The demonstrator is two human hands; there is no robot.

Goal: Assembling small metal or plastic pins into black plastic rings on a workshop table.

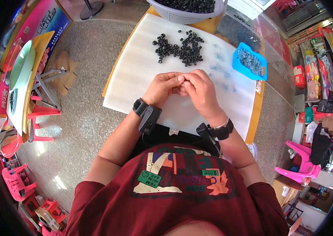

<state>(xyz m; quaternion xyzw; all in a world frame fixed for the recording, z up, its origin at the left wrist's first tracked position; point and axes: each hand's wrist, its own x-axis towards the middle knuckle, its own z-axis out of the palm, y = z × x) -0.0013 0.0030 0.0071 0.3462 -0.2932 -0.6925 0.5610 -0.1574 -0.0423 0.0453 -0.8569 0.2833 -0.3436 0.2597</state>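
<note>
Small part pinched between the fingertips of both hands, too hidden to identify. Left hand (164, 87) and right hand (198, 89) meet fingertip to fingertip, fingers curled tight, over the white foam sheet (135, 78). Pile of black ring-shaped parts (180, 48) just beyond the hands. Blue tray (249, 62) of small metal pieces beyond the right hand.

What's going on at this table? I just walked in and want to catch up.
A person sits with both hands together over a white foam sheet, left hand and right hand pinching something too small to identify. Beyond them lie a pile of small black rings, scattered small metal parts and a blue tray.
</note>
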